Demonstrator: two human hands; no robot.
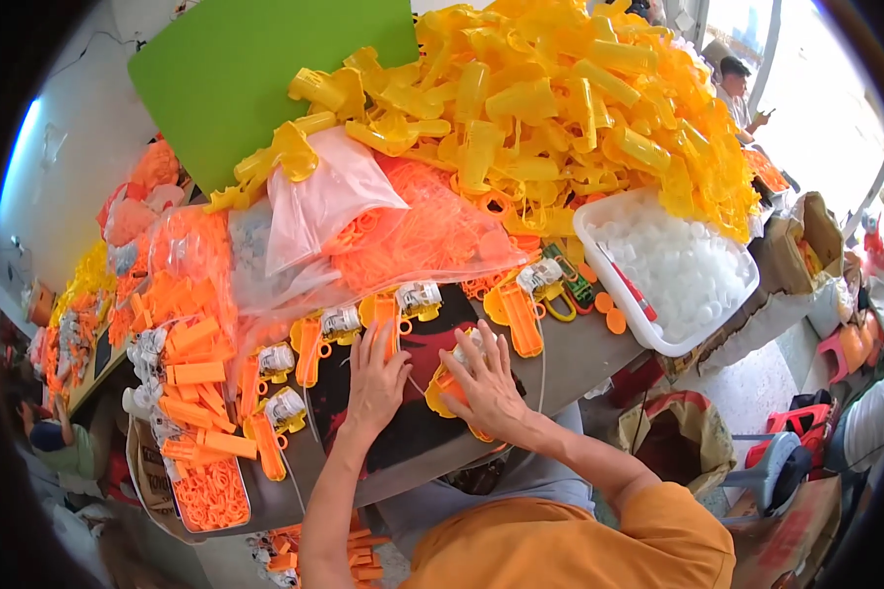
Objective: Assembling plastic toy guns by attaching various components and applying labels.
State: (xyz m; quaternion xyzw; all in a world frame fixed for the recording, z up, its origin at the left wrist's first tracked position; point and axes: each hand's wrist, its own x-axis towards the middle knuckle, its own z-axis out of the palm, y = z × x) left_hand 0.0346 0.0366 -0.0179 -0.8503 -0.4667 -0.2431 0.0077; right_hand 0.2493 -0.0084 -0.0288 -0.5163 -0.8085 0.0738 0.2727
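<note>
My left hand (379, 378) lies with its fingers stretched out over the lower part of an orange plastic toy-gun piece (384, 312), which has a white, clear-cased mechanism at one end. My right hand (488, 385) is spread flat over another yellow-orange toy-gun piece (434, 395) on the dark mat (413, 437), and covers most of it. Several like pieces stand in a row along the mat's far edge, among them one toy-gun piece (523, 312) to the right. Two more lie left of the mat, including a toy-gun piece (270, 429).
Behind rise a heap of yellow plastic shells (550, 108), a green board (265, 79) and bagged orange parts (413, 221). A white tub (692, 344) of translucent caps holds a red pen (634, 292). Orange blocks (201, 373) pile up left. A person (735, 93) sits at the far right.
</note>
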